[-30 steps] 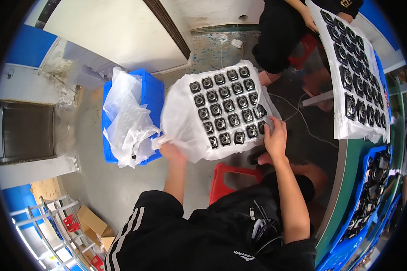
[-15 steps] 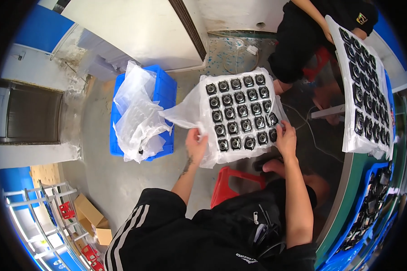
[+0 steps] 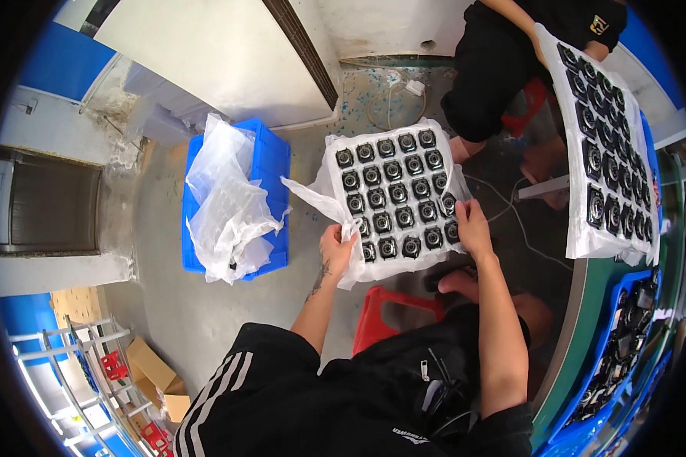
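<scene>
A white moulded tray (image 3: 405, 266), wrapped at its edges in thin translucent film, is held level in front of me. Rows of black watch-like cases (image 3: 392, 170) with round centres fill its pockets. At the near left corner, my left hand (image 3: 337, 251) is closed on the tray edge and bunched film. A loose film flap (image 3: 316, 199) sticks out above that hand, toward the left. My right hand (image 3: 472, 227) grips the opposite edge, thumb by the outer cases; its fingertips are partly hidden below the rim.
Crumpled film sheets (image 3: 232, 206) lie over a blue crate (image 3: 278, 167) on the left floor. A red stool (image 3: 370, 316) stands below the tray. To the right, another person holds a similar filled tray (image 3: 579, 183) above a green-topped table (image 3: 598, 293) bearing a blue bin (image 3: 613, 335).
The film flap on the left has drawn away from the blue crate and narrowed, bunched nearer my left hand. Both hands stay at the tray's edges.
</scene>
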Motion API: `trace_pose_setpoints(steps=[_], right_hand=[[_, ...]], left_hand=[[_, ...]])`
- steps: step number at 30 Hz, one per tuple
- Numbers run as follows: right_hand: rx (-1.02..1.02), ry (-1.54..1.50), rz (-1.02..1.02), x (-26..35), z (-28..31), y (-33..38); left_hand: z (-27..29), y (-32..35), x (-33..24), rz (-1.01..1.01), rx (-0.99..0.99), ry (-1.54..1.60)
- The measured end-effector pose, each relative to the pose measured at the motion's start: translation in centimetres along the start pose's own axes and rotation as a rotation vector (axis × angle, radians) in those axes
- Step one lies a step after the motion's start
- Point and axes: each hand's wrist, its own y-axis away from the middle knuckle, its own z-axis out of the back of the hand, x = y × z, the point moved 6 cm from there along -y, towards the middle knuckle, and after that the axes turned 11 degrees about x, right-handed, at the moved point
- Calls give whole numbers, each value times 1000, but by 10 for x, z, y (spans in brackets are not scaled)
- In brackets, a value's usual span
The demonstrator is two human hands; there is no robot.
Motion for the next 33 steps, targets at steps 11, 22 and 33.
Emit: trace_pose_setpoints(steps=[11, 22, 33], right_hand=[[203, -282, 75, -5, -7, -4], [271, -375, 2, -9, -11, -14], [80, -92, 207, 30, 5, 41]], left_hand=[[-2, -6, -16, 210, 188, 575], [-1, -13, -28, 7, 193, 350], [12, -8, -11, -211, -48, -93]])
